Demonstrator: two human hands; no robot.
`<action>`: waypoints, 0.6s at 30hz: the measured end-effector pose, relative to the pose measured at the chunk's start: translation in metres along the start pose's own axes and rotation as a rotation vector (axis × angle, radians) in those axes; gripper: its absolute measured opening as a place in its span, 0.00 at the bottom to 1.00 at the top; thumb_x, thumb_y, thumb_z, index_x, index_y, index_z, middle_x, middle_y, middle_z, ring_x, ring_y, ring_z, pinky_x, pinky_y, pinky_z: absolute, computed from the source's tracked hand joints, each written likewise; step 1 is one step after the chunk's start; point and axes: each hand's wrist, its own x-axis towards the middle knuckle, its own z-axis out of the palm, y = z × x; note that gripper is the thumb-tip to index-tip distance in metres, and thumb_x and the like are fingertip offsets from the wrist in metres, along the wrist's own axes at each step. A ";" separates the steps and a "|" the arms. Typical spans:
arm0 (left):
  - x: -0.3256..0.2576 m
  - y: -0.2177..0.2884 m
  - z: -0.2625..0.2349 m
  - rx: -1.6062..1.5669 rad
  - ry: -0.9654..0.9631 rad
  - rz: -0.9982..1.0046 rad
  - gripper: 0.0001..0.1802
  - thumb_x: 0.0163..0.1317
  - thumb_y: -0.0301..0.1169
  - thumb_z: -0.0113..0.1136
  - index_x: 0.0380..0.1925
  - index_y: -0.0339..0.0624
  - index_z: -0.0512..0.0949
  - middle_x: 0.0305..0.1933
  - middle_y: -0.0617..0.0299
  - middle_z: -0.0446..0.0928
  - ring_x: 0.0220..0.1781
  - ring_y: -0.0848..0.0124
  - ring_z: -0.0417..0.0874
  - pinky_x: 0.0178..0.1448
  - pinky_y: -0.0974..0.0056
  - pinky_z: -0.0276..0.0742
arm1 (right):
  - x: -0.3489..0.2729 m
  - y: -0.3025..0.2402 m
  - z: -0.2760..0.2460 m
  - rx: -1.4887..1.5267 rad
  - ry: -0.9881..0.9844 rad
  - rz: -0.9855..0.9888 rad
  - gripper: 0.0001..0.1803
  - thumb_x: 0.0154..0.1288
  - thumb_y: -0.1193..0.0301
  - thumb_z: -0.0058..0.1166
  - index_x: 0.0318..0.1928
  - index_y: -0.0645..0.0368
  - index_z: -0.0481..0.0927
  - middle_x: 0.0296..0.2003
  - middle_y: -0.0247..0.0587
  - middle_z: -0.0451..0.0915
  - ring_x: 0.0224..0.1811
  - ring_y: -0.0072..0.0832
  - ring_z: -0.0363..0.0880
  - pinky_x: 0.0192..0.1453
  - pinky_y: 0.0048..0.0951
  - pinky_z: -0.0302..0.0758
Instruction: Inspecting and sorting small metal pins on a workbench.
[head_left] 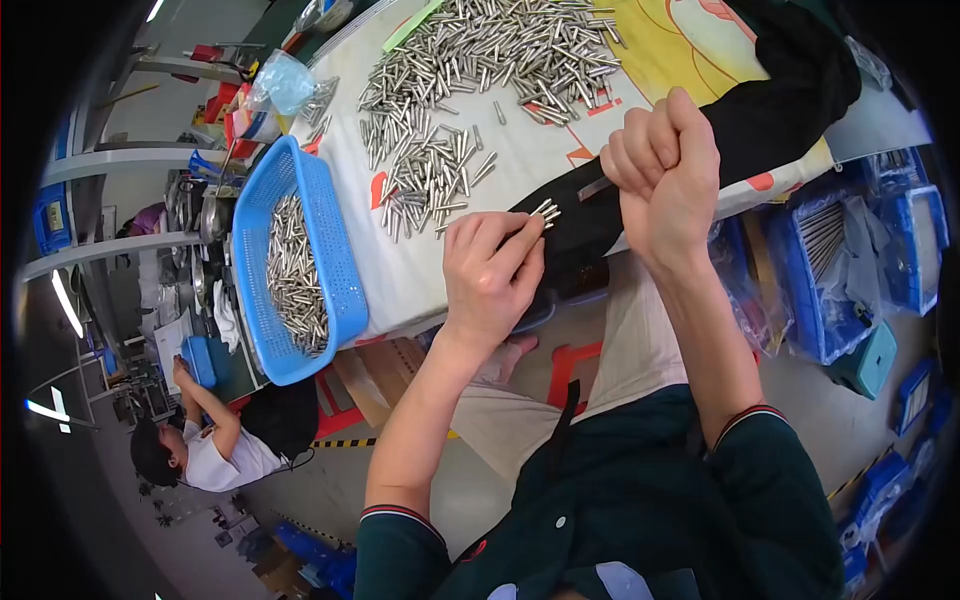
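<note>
My left hand (pixel 490 268) is closed, with several small metal pins (pixel 547 213) pinched together at its fingertips. The pins' ends stick out over a black cloth (pixel 575 245) along the table's near edge. To the right, my right hand (pixel 668 185) is raised in a fist around a flat metal strip (pixel 594 188), whose end points toward the pins. Most of that strip is hidden in the fist, so its full shape does not show. Beyond my hands, a large heap of similar metal pins (pixel 490 50) spreads over the white sheet (pixel 385 290) on the table.
A blue perforated basket (pixel 350 270) holding more pins stands at the table's left. Blue crates (pixel 800 290) with rods and plastic bags are at the right, near a teal stool (pixel 868 360). A person (pixel 230 445) in white works at another bench far left.
</note>
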 end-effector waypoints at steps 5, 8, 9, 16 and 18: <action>0.015 -0.001 0.003 -0.009 -0.016 0.001 0.09 0.40 0.17 0.64 0.24 0.38 0.78 0.28 0.62 0.75 0.31 0.65 0.75 0.38 0.65 0.67 | 0.029 -0.004 -0.031 0.167 0.070 0.151 0.23 0.71 0.63 0.34 0.16 0.50 0.53 0.11 0.25 0.49 0.11 0.16 0.41 0.18 0.22 0.45; 0.016 -0.002 0.002 0.029 -0.007 0.029 0.09 0.40 0.17 0.63 0.23 0.38 0.76 0.27 0.61 0.74 0.31 0.63 0.75 0.37 0.63 0.69 | 0.024 -0.001 -0.029 0.118 0.051 0.116 0.23 0.71 0.63 0.34 0.16 0.50 0.53 0.11 0.25 0.49 0.11 0.16 0.41 0.18 0.22 0.46; 0.017 -0.002 0.001 0.040 0.003 0.025 0.09 0.40 0.17 0.63 0.23 0.38 0.76 0.27 0.61 0.74 0.31 0.63 0.75 0.37 0.63 0.69 | 0.026 0.000 -0.029 0.121 0.041 0.118 0.23 0.71 0.63 0.33 0.16 0.50 0.53 0.11 0.25 0.49 0.11 0.16 0.41 0.17 0.22 0.45; 0.023 0.004 0.006 0.074 -0.003 -0.182 0.07 0.40 0.19 0.59 0.20 0.38 0.72 0.24 0.59 0.73 0.29 0.61 0.76 0.36 0.60 0.70 | 0.027 0.000 -0.032 0.122 0.011 0.137 0.23 0.72 0.62 0.31 0.17 0.50 0.54 0.10 0.26 0.49 0.11 0.17 0.41 0.18 0.23 0.46; 0.025 0.001 0.004 0.203 0.005 -0.262 0.07 0.40 0.20 0.59 0.19 0.39 0.71 0.22 0.60 0.71 0.27 0.61 0.74 0.36 0.60 0.68 | 0.026 0.001 -0.033 0.121 0.020 0.137 0.23 0.72 0.61 0.31 0.17 0.50 0.54 0.10 0.26 0.49 0.11 0.17 0.41 0.18 0.23 0.46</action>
